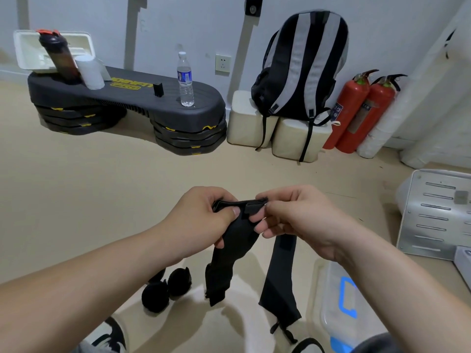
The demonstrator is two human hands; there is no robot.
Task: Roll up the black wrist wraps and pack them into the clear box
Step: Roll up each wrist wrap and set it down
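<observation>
A black wrist wrap (230, 253) hangs in the air between both hands, its top end pinched flat. My left hand (204, 217) grips the left part of that end and my right hand (293, 215) pinches the right part. A second black wrap (280, 281) dangles below my right hand; which hand holds it I cannot tell. Two rolled black wraps (165, 286) lie on the floor at lower left. The clear box (336, 299) with blue clips sits on the floor at lower right, partly behind my right forearm.
A black step platform (127, 98) with a water bottle (185, 80) stands at the back. A backpack (303, 67) rests on white blocks, next to two red fire extinguishers (356, 110). A slotted metal panel (438, 212) lies at the right. Shoes show at the bottom edge.
</observation>
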